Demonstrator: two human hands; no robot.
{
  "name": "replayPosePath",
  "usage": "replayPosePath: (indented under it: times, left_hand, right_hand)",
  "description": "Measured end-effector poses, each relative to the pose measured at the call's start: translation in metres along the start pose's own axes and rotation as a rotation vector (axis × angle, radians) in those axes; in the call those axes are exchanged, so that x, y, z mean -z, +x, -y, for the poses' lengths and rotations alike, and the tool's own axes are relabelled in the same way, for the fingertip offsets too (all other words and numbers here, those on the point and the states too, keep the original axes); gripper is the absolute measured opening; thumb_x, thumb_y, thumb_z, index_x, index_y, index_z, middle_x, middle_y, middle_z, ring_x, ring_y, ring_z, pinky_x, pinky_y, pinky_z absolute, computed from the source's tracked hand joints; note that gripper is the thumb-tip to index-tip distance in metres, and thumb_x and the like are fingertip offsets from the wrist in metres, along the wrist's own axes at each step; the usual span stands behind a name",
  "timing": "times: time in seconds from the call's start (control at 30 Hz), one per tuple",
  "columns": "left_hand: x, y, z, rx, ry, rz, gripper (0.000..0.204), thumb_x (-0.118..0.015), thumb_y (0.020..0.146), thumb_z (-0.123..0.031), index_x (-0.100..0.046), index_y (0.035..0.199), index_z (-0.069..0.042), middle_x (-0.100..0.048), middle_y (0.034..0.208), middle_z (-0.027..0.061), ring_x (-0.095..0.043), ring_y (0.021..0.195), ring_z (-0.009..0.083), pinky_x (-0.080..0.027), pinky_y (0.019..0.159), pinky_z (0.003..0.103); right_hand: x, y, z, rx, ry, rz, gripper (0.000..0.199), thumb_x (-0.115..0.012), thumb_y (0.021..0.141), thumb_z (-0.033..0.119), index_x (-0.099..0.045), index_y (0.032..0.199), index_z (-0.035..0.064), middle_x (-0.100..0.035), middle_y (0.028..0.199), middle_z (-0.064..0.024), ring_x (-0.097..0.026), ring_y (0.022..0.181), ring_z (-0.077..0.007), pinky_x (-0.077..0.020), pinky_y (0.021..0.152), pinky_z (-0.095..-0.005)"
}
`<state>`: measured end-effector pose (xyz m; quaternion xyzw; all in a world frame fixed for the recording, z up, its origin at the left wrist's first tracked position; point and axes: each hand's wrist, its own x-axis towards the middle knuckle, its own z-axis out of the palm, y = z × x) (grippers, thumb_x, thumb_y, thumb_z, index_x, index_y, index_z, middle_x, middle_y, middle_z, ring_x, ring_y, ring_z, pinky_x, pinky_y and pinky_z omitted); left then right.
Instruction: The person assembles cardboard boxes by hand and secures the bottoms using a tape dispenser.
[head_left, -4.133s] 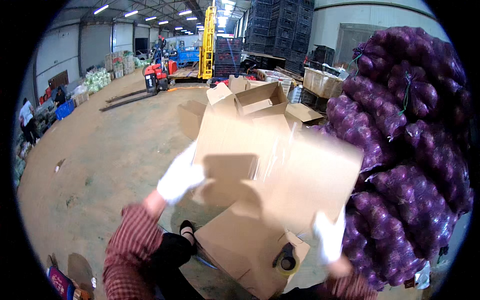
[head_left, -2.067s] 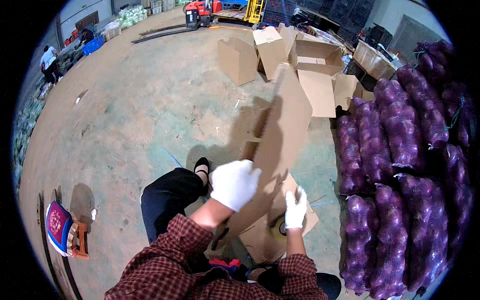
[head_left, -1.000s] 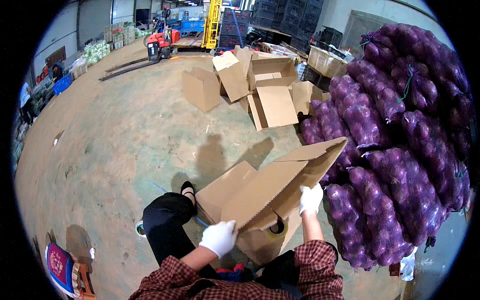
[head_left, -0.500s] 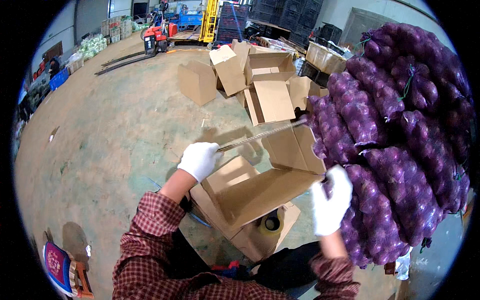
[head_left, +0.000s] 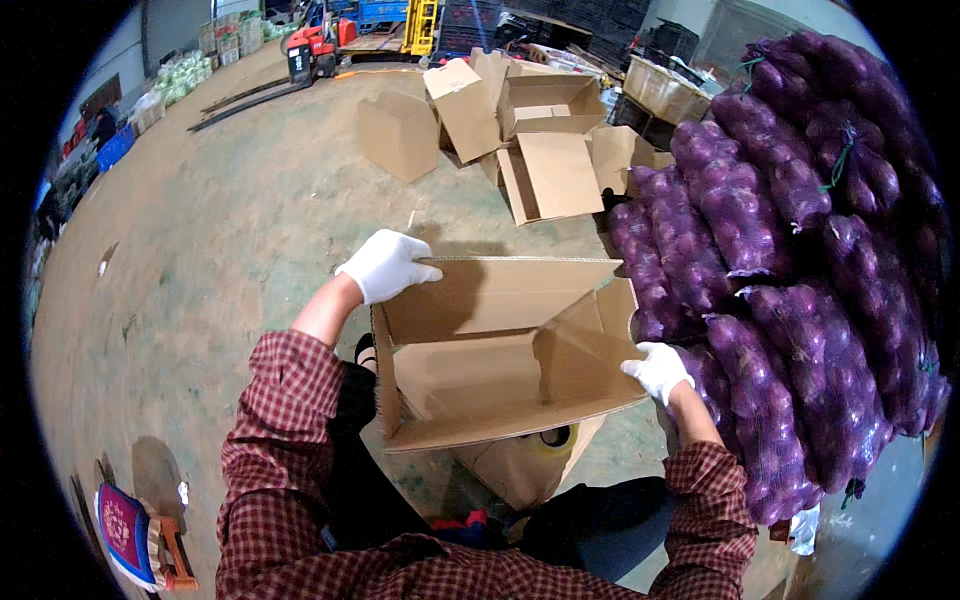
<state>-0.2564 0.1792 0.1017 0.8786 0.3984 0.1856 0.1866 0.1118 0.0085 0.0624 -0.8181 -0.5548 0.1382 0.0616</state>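
An open-topped brown cardboard box (head_left: 480, 300) is held up before me, its hollow inside facing me. My left hand (head_left: 388, 267), in a white glove, is closed on the top edge of its far wall near the left corner. At the right side, my right hand (head_left: 660, 372), gloved alike, pinches the box's near right edge. Underneath, another cardboard piece (head_left: 505, 475) shows in part, with a roll of tape (head_left: 566, 440) on it, half hidden by the held box.
Purple mesh sacks of onions (head_left: 790, 360) are piled close on the right. Several open cardboard boxes (head_left: 560, 170) lie beyond the held one. A red pallet truck (head_left: 310, 55) stands farther back left. A low stool with a patterned cushion (head_left: 125, 535) is at lower left.
The box has turned and opened out, its far wall now upright and its inside facing me. My left hand moved slightly up and left; my right hand swung round to its right edge.
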Motion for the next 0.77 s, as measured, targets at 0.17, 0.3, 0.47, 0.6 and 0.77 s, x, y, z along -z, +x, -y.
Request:
replayPosePath:
  times: [0.17, 0.3, 0.47, 0.6, 0.77]
  left_hand:
    - [-0.037, 0.030, 0.029, 0.108, 0.021, 0.053, 0.038, -0.066, 0.069, -0.035, -0.063, 0.092, -0.004, -0.062, 0.084, 0.0164, -0.060, 0.079, 0.0308, -0.046, 0.074, 0.034]
    - [-0.048, 0.012, 0.042, 0.142, 0.103, -0.138, 0.066, -0.067, 0.068, -0.037, -0.044, 0.123, -0.008, -0.049, 0.119, 0.0178, -0.049, 0.106, 0.0329, -0.040, 0.090, 0.036]
    - [-0.021, -0.065, 0.003, 0.522, 0.012, -0.037, 0.093, -0.069, 0.065, -0.043, -0.023, 0.132, 0.003, -0.042, 0.119, 0.0282, -0.046, 0.109, 0.0367, -0.039, 0.091, 0.038]
    - [-0.039, -0.100, -0.008, 0.612, -0.075, 0.155, 0.081, -0.061, 0.070, -0.035, -0.025, 0.131, 0.003, -0.055, 0.098, 0.0295, -0.055, 0.093, 0.0390, -0.043, 0.083, 0.040]
    - [-0.046, -0.081, 0.043, 0.448, 0.199, 0.073, 0.060, -0.048, 0.073, -0.016, -0.030, 0.129, -0.002, -0.058, 0.086, 0.0280, -0.056, 0.085, 0.0415, -0.044, 0.077, 0.045]
  right_hand:
    - [-0.020, 0.022, 0.026, -0.118, 0.157, 0.121, 0.040, -0.060, 0.069, 0.029, -0.061, 0.095, -0.0020, -0.059, 0.097, -0.0233, -0.057, 0.092, -0.0350, -0.0439, 0.081, -0.0366]
    - [-0.046, 0.034, 0.044, -0.164, -0.077, 0.052, 0.034, -0.052, 0.071, 0.028, -0.063, 0.088, 0.0006, -0.059, 0.095, -0.0234, -0.057, 0.090, -0.0365, -0.0442, 0.081, -0.0389]
    - [-0.047, 0.032, 0.045, -0.096, -0.107, 0.018, 0.032, -0.049, 0.074, 0.027, -0.063, 0.088, 0.0022, -0.060, 0.095, -0.0213, -0.057, 0.091, -0.0354, -0.0443, 0.081, -0.0389]
    - [-0.046, 0.038, 0.048, -0.085, -0.109, 0.023, 0.031, -0.050, 0.073, 0.026, -0.063, 0.088, 0.0025, -0.060, 0.095, -0.0209, -0.057, 0.092, -0.0350, -0.0442, 0.081, -0.0386]
    - [-0.028, 0.044, 0.061, -0.072, -0.145, 0.118, 0.031, -0.052, 0.072, 0.025, -0.063, 0.092, 0.0042, -0.059, 0.097, -0.0220, -0.057, 0.093, -0.0340, -0.0439, 0.082, -0.0377]
